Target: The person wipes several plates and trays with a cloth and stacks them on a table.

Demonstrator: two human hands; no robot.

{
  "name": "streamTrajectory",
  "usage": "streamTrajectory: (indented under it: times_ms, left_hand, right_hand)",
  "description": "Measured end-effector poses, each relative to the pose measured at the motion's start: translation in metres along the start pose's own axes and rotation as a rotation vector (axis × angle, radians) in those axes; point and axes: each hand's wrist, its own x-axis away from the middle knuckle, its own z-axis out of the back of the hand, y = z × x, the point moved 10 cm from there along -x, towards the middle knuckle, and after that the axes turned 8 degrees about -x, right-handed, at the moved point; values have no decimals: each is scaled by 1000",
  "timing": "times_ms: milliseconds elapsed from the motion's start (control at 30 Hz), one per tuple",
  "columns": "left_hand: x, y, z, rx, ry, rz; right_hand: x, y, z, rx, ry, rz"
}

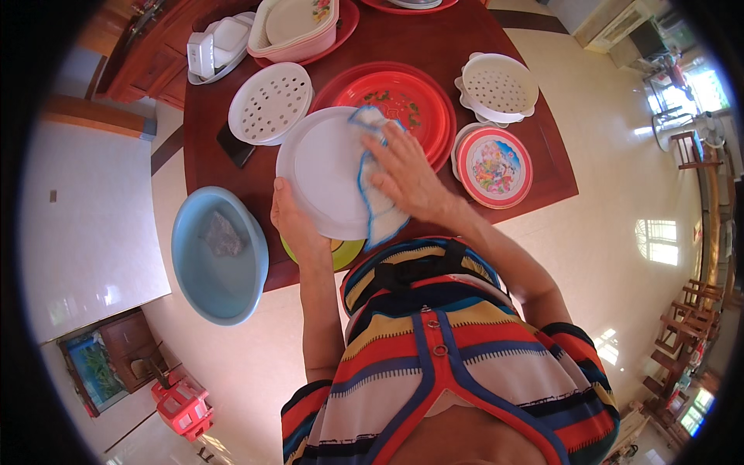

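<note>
Two hands (407, 174), one round white dish (322, 170), one blue-edged cloth (383, 220), at least two holed strainers (267, 101), one blue basin (232, 283)

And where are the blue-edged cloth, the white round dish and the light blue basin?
Blue-edged cloth (381, 211): head view, on its lower part.
White round dish (322, 167): head view, on its bare flat face.
Light blue basin (222, 275): head view, on its bare inside.
</note>
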Motion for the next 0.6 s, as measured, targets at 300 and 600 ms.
streamTrajectory:
  times_ms: [300,600]
  left_hand:
    - [-3,-12,-6,113,-20,-58]
    - [0,-8,-5,103,-45,33]
  right_hand:
    - [-5,-29,-19,111,-45,122]
    - [8,75,-4,-720,286,-478]
